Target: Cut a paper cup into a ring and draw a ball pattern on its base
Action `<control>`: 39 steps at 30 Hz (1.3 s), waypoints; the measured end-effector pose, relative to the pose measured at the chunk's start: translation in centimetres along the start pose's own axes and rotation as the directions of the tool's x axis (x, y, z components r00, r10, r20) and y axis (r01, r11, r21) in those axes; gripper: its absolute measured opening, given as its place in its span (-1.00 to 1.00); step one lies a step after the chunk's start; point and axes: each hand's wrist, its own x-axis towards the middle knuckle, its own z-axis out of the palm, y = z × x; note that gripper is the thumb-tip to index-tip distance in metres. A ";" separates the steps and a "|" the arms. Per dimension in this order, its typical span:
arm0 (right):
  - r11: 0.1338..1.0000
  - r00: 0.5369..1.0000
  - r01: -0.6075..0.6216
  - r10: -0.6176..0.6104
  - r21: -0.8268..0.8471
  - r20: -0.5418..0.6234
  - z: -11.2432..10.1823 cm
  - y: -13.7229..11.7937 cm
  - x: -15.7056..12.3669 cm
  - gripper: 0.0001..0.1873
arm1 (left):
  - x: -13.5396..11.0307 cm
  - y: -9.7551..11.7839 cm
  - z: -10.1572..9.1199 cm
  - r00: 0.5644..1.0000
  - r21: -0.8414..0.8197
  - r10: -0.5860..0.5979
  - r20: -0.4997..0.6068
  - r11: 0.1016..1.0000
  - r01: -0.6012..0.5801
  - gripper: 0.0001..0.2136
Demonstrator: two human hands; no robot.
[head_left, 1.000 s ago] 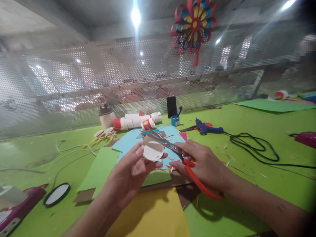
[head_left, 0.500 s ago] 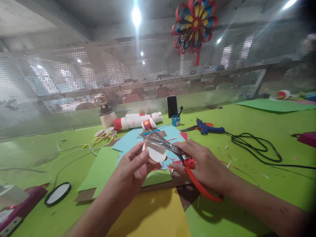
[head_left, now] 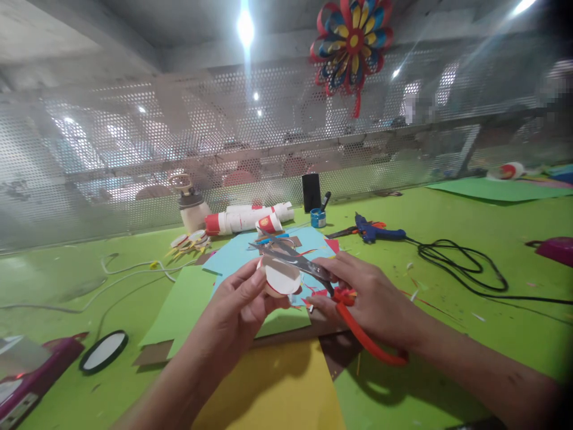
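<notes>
My left hand [head_left: 233, 313] pinches a small white paper cup [head_left: 280, 278] with a red rim, held on its side above the table. My right hand [head_left: 369, 298] grips red-handled scissors [head_left: 313, 272]; their metal blades lie across the top edge of the cup. Under both hands lie sheets of coloured paper: light blue [head_left: 233, 254], green [head_left: 183, 301] and yellow [head_left: 277, 388], on a green table [head_left: 447, 286].
At the back stand a glue bottle [head_left: 191, 206], a lying stack of paper cups [head_left: 246, 220], a black phone [head_left: 310, 192] and a small blue pot [head_left: 318, 218]. A blue glue gun [head_left: 376, 232] with a black cord [head_left: 461, 263] lies right. A tape roll [head_left: 104, 352] lies left. A paper flower [head_left: 349, 45] hangs overhead.
The cup has been turned in my left hand from face-on to tilted, showing its red rim. The scissor blades have closed in over the cup's edge.
</notes>
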 end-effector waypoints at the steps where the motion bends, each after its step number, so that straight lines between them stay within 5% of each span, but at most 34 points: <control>1: 1.000 1.000 0.003 -0.003 -0.005 -0.004 0.0 0.0 0.0 -0.55 | 0.0 0.0 0.0 1.000 -0.012 0.001 0.001 1.000 -0.001 -0.75; 39: 0.999 0.999 0.040 -0.040 -0.017 0.018 -0.1 -0.4 0.1 -0.56 | -0.3 0.5 0.3 0.995 -0.142 -0.083 -0.053 0.987 0.075 -0.79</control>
